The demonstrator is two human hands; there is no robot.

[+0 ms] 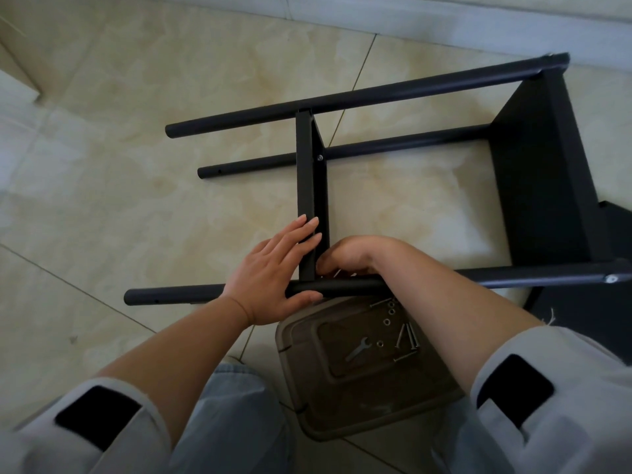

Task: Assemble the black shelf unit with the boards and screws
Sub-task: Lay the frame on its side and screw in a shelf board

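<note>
The black shelf unit lies on its side on the floor. Three black tubes show: a far one (pixel 342 99), a middle one (pixel 376 147) and a near one (pixel 178 295). A black board (pixel 537 172) joins them at the right. A second, edge-on board (pixel 307 172) stands across the middle. My left hand (pixel 270 275) lies flat against this board's near end, thumb under the near tube. My right hand (pixel 349 256) curls its fingers at the corner where board meets tube; what they hold is hidden. Screws (pixel 408 336), nuts and a small wrench (pixel 357 348) lie on a brown lid.
The brown plastic lid (pixel 342 398) sits on the tiled floor between my knees, under the near tube. A white wall base (pixel 410 18) runs along the back. Another dark panel (pixel 615 220) lies at the right edge. A pale box corner (pixel 17 63) stands far left.
</note>
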